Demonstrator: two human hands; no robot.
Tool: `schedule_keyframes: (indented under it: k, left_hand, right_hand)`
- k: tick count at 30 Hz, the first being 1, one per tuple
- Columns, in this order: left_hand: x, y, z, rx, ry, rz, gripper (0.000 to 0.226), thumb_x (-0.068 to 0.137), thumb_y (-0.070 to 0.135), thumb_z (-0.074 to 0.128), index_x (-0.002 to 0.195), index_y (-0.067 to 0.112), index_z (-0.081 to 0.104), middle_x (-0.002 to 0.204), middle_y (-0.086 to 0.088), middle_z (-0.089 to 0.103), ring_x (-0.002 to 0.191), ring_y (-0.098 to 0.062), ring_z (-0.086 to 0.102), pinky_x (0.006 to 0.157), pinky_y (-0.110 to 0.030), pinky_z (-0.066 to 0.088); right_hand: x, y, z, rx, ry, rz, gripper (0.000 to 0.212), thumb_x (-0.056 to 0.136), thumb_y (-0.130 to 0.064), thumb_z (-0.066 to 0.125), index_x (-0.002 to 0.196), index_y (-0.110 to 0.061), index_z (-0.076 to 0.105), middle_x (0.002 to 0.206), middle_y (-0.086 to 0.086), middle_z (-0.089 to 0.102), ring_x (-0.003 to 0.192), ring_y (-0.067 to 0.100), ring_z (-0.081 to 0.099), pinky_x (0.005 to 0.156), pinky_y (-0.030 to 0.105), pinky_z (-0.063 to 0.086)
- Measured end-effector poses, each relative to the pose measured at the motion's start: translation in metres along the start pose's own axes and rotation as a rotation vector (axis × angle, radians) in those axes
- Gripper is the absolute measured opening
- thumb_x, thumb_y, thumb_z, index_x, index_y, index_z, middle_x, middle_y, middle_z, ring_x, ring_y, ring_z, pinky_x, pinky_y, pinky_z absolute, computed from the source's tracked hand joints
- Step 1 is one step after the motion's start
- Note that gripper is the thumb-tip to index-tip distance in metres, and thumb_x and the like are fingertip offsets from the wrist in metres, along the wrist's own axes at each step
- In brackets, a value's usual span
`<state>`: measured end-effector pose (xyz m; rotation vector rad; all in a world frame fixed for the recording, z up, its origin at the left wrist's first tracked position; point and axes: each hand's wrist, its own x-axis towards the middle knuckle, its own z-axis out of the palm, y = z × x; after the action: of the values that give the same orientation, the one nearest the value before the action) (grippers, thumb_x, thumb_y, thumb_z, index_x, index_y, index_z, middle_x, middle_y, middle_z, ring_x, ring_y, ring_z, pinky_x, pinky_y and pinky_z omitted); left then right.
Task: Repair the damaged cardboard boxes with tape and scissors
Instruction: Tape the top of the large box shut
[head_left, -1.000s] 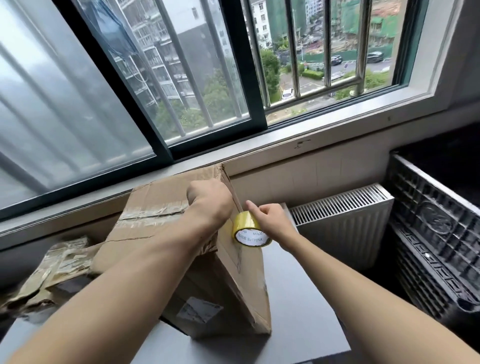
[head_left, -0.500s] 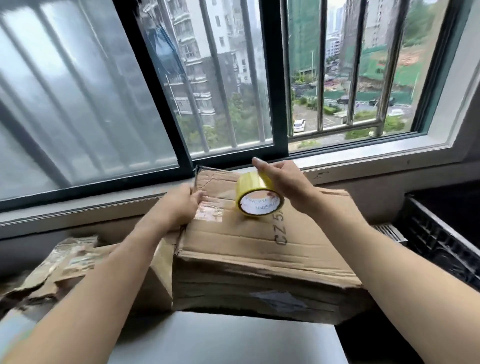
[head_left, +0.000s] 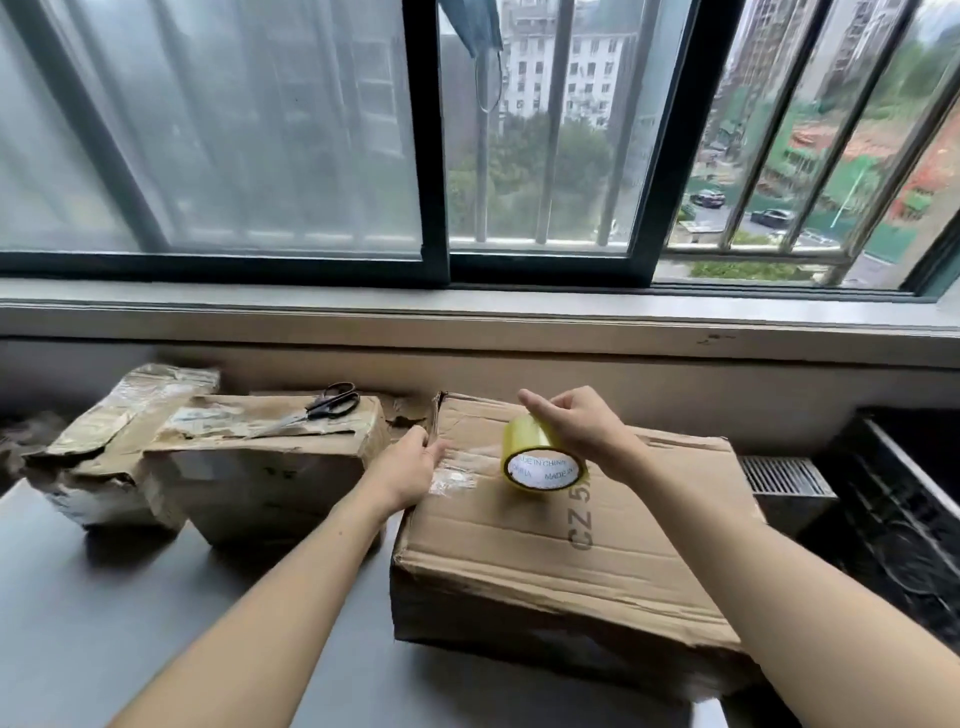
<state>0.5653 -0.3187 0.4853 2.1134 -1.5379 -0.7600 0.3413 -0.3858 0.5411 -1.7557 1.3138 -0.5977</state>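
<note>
A large creased cardboard box (head_left: 561, 540) marked "CZ" lies flat on the grey table (head_left: 156, 623). My right hand (head_left: 576, 426) grips a yellow tape roll (head_left: 540, 460) just above the box's top face. A clear strip of tape (head_left: 457, 467) runs from the roll toward the box's left edge. My left hand (head_left: 410, 467) presses that strip end down at the left edge, fingers fairly straight. Black-handled scissors (head_left: 322, 408) lie on a smaller worn box (head_left: 260, 467) to the left.
A third crumpled, tape-covered box (head_left: 104, 457) sits at the far left. The window sill (head_left: 467, 322) runs along the back. A white radiator (head_left: 779, 475) and a black plastic crate (head_left: 904, 519) stand to the right, beyond the table edge.
The view has swung left, bringing the two other boxes and the scissors into sight. My right hand has drawn the roll rightward across the box top, away from my left hand.
</note>
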Motion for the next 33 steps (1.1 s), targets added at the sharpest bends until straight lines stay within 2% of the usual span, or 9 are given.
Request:
schedule_keyframes:
  k: [6,9,11,13,18,22,27,31,33]
  left_hand:
    - [0.004,-0.024,0.018,0.220,-0.052,-0.046,0.026,0.105,0.035,0.034,0.111,0.012,0.044,0.124,-0.021,0.060,0.115,-0.039,0.056,0.086,-0.041,0.043]
    - [0.005,-0.009,0.029,0.318,0.150,0.044,0.035,0.103,0.030,0.039,0.130,0.008,0.042,0.135,-0.016,0.048,0.122,-0.037,0.050,0.094,-0.045,0.041]
    - [0.007,-0.002,0.045,0.314,0.266,0.245,0.041,0.101,0.020,0.040,0.141,0.011,0.041,0.146,-0.010,0.041,0.132,-0.030,0.041,0.103,-0.042,0.036]
    - [0.009,0.000,0.058,0.346,0.220,0.342,0.049,0.101,0.019,0.035,0.149,0.015,0.035,0.157,-0.004,0.034,0.144,-0.023,0.029,0.114,-0.037,0.024]
    - [0.005,-0.003,0.068,0.417,0.126,0.233,0.066,0.097,0.041,-0.002,0.158,0.020,0.010,0.166,0.002,0.003,0.152,-0.017,-0.001,0.121,-0.042,0.003]
    - [0.006,-0.001,0.068,0.379,0.117,0.180,0.056,0.105,0.041,0.017,0.159,0.024,0.006,0.166,0.006,-0.004,0.151,-0.010,-0.007,0.122,-0.045,0.000]
    - [0.007,-0.001,0.069,0.383,0.112,0.166,0.056,0.105,0.041,0.018,0.158,0.027,0.004,0.166,0.008,-0.007,0.151,-0.008,-0.009,0.122,-0.047,0.000]
    - [0.008,0.007,0.067,0.421,0.077,0.132,0.056,0.105,0.040,0.017,0.158,0.025,0.004,0.166,0.006,-0.007,0.151,-0.010,-0.010,0.121,-0.051,-0.003]
    - [0.011,0.020,0.063,0.390,0.114,0.113,0.055,0.105,0.036,0.023,0.157,0.022,0.016,0.166,0.001,0.002,0.152,-0.014,-0.003,0.120,-0.053,-0.006]
  right_hand:
    - [-0.003,0.010,0.027,0.006,0.016,0.007,0.061,0.092,-0.055,0.063,0.055,-0.021,0.028,0.057,-0.002,0.022,0.050,0.014,0.018,0.046,0.029,0.015]
    - [-0.004,0.014,0.026,0.084,0.027,0.016,0.058,0.092,-0.053,0.063,0.059,-0.016,0.034,0.058,-0.002,0.022,0.052,0.013,0.018,0.047,0.029,0.014]
    - [-0.008,0.017,0.024,0.164,0.002,0.002,0.060,0.092,-0.053,0.064,0.064,-0.006,0.040,0.063,0.001,0.022,0.056,0.015,0.018,0.050,0.031,0.013]
    - [-0.013,0.023,0.024,0.262,0.000,0.012,0.068,0.091,-0.054,0.066,0.066,0.003,0.038,0.068,0.007,0.022,0.062,0.021,0.017,0.053,0.033,0.014]
    - [-0.020,0.035,0.040,0.490,0.035,0.113,0.073,0.076,-0.065,0.074,0.069,-0.015,0.022,0.065,0.005,0.025,0.059,0.022,0.023,0.057,0.035,0.019]
    - [-0.010,0.022,0.025,0.144,0.088,0.020,0.067,0.091,-0.047,0.068,0.048,-0.015,0.028,0.056,0.000,0.021,0.054,0.015,0.019,0.049,0.028,0.017]
    - [-0.011,0.039,-0.033,-0.405,0.082,0.023,0.068,0.091,-0.046,0.064,0.046,-0.018,0.022,0.046,-0.003,0.017,0.044,0.015,0.017,0.049,0.033,0.019]
    - [-0.016,0.050,-0.048,-0.382,0.028,-0.001,0.065,0.089,-0.049,0.066,0.049,-0.018,0.025,0.048,-0.004,0.021,0.045,0.013,0.019,0.050,0.031,0.019]
    - [-0.017,0.051,-0.047,-0.304,0.030,-0.017,0.065,0.090,-0.047,0.067,0.048,-0.018,0.026,0.047,-0.006,0.021,0.045,0.012,0.018,0.045,0.027,0.018]
